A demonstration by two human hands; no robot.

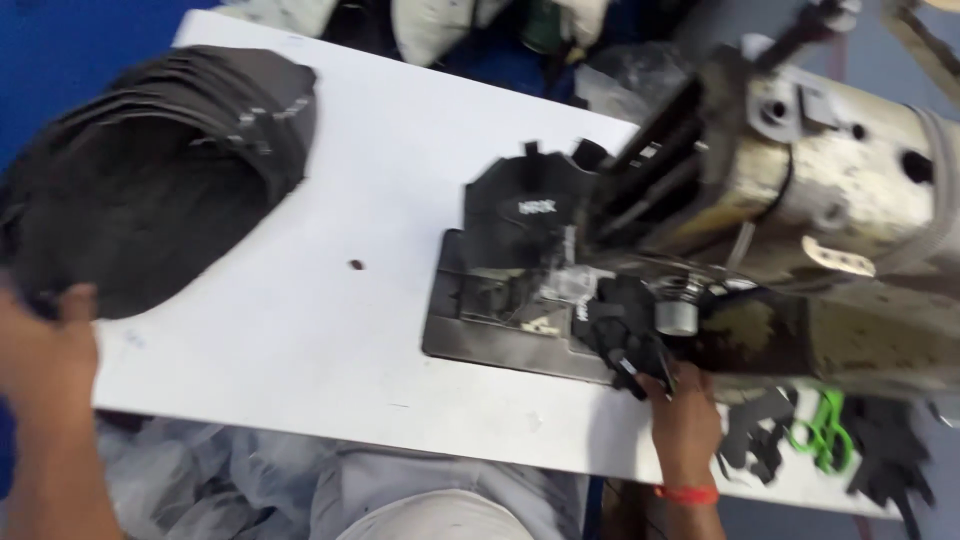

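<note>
Two hands at sewing machine (pixel 800 200). Right hand (pixel 685 420) pinches black fabric piece (pixel 625 335) under machine head. Left hand (pixel 45 350), far left of machine, thumb up, grips stacked black pieces (pixel 150 170). Feeding step; next needs steady alignment.

A small white printed label (pixel 537 208) sits on a black fabric piece (pixel 520 215) lying on the white table (pixel 380 200) just left of the sewing machine (pixel 830 180). Tiny white tags (pixel 262 115) dot the edge of the black fabric stack (pixel 150 180) at the table's left end. No packages, signs or screens show.
</note>
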